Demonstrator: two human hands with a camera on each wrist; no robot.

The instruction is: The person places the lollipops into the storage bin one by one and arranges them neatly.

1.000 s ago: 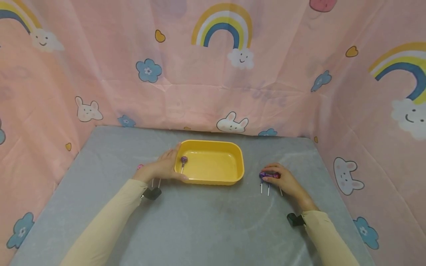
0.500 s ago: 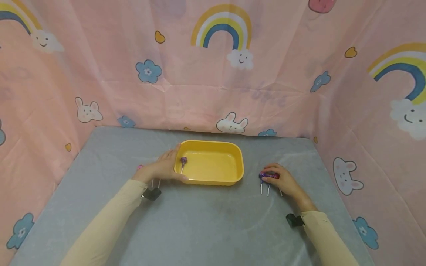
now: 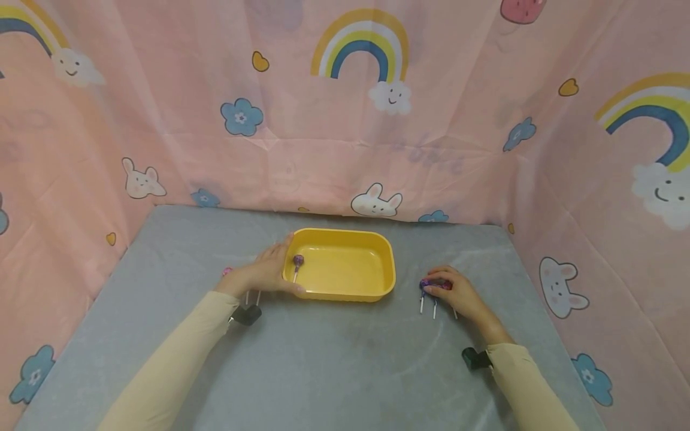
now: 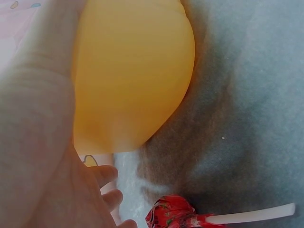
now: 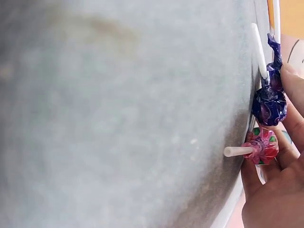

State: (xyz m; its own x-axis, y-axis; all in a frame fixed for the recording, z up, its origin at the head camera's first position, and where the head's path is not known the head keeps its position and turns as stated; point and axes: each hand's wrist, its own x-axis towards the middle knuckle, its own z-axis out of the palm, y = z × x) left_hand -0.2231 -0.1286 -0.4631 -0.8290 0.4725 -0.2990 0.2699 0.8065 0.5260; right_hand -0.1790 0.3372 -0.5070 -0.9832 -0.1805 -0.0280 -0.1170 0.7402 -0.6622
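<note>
A pink cloth [image 3: 302,161] hangs at twelve o'clock behind the grey table [image 3: 334,365], and toward the far side of that table sits the yellow tub [image 3: 345,296]. It looks light to me, so an uneven push from the left hand [image 3: 262,272] at its nine o'clock end could slide or tip it and set the purple pop [image 3: 299,260] lying inside rolling. The right hand [image 3: 461,292], just past three o'clock from the tub, carries another risk: with several heads crowded together, a lopsided pinch might let one slip away. As for the hands, the left is widely spread yet curved round the tub's end, thumb at the near corner, fingers toward the far one. The right is partly closed, thumb and fingers gathered about a dark pop [image 5: 269,107], a second dark pop [image 5: 274,80] and a rosy pop [image 5: 264,146]; how firmly each is pinched I can't tell. Out past the left hand, at nine o'clock, a pink pop [image 3: 227,271] peeks out, and two thin white sticks [image 3: 259,297] poke from under the wrist, their heads hidden from here.
</note>
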